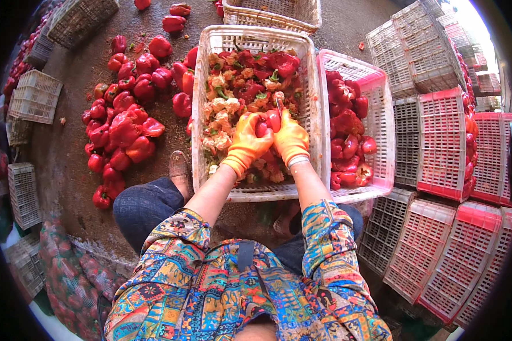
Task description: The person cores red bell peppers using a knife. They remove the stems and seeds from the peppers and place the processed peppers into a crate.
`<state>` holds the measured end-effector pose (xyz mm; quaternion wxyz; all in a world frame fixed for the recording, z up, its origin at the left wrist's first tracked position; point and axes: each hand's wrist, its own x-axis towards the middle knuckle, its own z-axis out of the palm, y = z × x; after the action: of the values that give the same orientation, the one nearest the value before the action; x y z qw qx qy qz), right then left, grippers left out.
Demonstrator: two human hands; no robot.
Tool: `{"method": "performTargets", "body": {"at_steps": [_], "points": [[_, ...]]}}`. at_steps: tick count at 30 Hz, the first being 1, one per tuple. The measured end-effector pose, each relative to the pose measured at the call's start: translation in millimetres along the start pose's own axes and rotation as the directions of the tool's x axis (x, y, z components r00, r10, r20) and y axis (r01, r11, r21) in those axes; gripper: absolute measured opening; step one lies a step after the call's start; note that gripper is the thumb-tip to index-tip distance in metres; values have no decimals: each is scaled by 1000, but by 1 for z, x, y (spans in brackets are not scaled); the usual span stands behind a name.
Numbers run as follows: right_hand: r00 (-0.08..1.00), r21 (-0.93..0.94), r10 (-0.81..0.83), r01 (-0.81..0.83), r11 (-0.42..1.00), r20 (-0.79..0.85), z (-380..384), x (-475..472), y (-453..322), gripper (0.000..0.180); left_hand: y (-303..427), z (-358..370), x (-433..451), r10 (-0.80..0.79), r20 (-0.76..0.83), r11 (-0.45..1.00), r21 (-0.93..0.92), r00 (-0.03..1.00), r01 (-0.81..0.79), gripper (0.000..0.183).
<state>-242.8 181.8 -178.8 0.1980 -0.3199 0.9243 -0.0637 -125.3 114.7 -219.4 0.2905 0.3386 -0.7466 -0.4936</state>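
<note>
My left hand (pixel 248 138), in an orange glove, is closed around a red bell pepper (pixel 274 121). Close beside it, my right hand (pixel 293 136), gloved the same way, grips a small knife whose blade (pixel 279 103) points away from me at the pepper's far side. The knife's handle is hidden in my fist. Both hands are over a white plastic crate (pixel 256 197) holding pale seed cores (pixel 222 105), green stems and red pepper scraps (pixel 283 64). Against its right side stands a pink-and-white crate (pixel 382 128) with red peppers (pixel 345 121), one showing its hollow inside (pixel 364 174).
A heap of whole red peppers (pixel 123 123) lies on the wet floor to the left. Another crate (pixel 273 19) stands beyond mine. Stacked crates (pixel 439 145) rise at the right. Filled mesh sacks (pixel 68 277) and more crates (pixel 36 96) line the left.
</note>
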Motion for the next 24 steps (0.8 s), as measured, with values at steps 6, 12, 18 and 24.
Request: {"method": "performTargets", "body": {"at_steps": [6, 12, 18, 24], "points": [[996, 13, 32, -33, 999, 81, -13, 9, -4, 49, 11, -12, -29, 124, -7, 989, 82, 992, -123, 26], [967, 158, 53, -95, 983, 250, -15, 41, 29, 57, 6, -36, -59, 113, 41, 975, 185, 993, -119, 23], [989, 305, 37, -81, 949, 146, -1, 12, 33, 50, 10, -66, -49, 95, -63, 978, 191, 993, -81, 37], [966, 391, 133, -37, 920, -220, -26, -61, 19, 49, 80, -50, -66, -348, 258, 780, -454, 901, 431, 26]]}}
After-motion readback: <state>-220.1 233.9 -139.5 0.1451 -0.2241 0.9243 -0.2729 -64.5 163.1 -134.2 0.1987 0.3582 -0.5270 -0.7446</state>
